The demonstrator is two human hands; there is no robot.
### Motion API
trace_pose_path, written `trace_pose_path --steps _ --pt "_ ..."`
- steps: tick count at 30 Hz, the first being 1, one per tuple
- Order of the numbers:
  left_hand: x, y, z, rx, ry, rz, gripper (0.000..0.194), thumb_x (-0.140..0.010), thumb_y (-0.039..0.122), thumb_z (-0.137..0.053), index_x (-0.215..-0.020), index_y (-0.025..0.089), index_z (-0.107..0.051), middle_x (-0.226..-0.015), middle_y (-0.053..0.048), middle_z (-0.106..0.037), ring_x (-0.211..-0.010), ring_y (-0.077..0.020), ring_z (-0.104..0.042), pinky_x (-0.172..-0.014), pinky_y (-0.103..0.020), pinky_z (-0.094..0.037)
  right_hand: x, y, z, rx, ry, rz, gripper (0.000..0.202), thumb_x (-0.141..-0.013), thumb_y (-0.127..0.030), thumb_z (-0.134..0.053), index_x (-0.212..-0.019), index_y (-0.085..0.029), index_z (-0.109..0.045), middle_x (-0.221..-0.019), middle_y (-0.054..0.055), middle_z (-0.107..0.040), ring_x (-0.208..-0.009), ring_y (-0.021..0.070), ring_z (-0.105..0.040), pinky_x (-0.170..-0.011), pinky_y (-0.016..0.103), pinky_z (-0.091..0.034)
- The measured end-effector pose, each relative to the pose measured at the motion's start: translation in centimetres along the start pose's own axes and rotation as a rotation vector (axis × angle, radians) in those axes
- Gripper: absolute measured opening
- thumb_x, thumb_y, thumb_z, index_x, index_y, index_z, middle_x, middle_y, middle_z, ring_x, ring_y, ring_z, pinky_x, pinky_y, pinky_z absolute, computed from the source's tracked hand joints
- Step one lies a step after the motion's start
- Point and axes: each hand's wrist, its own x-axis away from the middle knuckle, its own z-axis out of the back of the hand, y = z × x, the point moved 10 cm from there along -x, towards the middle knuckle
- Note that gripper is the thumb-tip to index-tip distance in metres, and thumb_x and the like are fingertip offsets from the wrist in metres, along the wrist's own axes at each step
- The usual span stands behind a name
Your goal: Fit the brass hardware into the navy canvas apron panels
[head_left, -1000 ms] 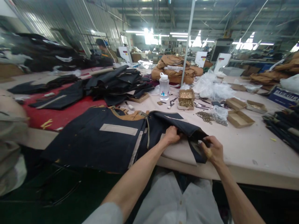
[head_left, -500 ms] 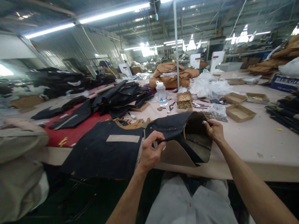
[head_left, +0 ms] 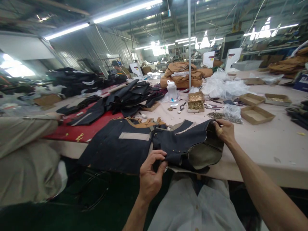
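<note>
A dark navy garment (head_left: 178,141) with a tan inner side lies across the table's front edge. Its left part is spread flat and carries a beige strip (head_left: 134,136). My left hand (head_left: 152,175) pinches the near edge of the garment, thumb against fingers. At the far right end, my right hand (head_left: 224,131) grips the upper edge and lifts it, so the cloth arches and its lining shows. Small metal studs are visible on the dark cloth between my hands.
Behind the garment stand a water bottle (head_left: 172,93) and a small box of brass fittings (head_left: 195,106). Cardboard trays (head_left: 257,115) and plastic bags (head_left: 223,88) lie to the right. Dark cloth pieces (head_left: 132,98) are heaped left. A person's sleeve (head_left: 26,131) is at far left.
My left hand has come down and nearer with the garment's near edge. The cloth now covers the tan flap that showed before. My right hand keeps its hold. The view has shifted left.
</note>
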Motion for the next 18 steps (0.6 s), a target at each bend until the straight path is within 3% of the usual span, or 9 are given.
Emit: trace_pose_path --steps 10,15,18 --pt "4.3 -3.4 2.5 0.123 0.084 0.173 0.009 -0.082 0.023 -0.075 -0.086 0.019 -0.069 -0.108 -0.010 -0.067 -0.105 -0.0253 -0.064 -0.093 -0.038 -0.053 -3.4 -12.1 1.2 -0.017 0.013 0.337 0.025 -0.092 -0.035 -0.060 -0.085 -0.017 -0.077 -0.081 0.006 -0.069 -0.073 0.0216 -0.062 -0.072 0.035 -0.051" --pt "6.7 -5.5 3.3 0.305 0.275 0.324 0.015 -0.079 0.028 -0.078 -0.085 0.017 -0.070 -0.106 -0.008 -0.068 -0.101 -0.0216 -0.065 -0.090 -0.034 -0.054 -3.3 -17.0 1.2 -0.025 -0.016 0.470 0.029 -0.095 -0.035 -0.058 -0.093 -0.013 -0.077 -0.085 0.007 -0.068 -0.077 0.0198 -0.062 -0.070 0.032 -0.046" --pt "8.0 -7.3 2.9 0.489 0.361 0.436 0.021 -0.075 0.028 -0.081 -0.092 0.019 -0.073 -0.101 -0.005 -0.068 -0.092 -0.0164 -0.064 -0.085 -0.028 -0.053 -4.0 -19.1 0.8 0.037 -0.060 0.486 0.038 -0.100 -0.038 -0.052 -0.095 -0.010 -0.077 -0.091 0.010 -0.070 -0.083 0.0196 -0.063 -0.071 0.031 -0.044"
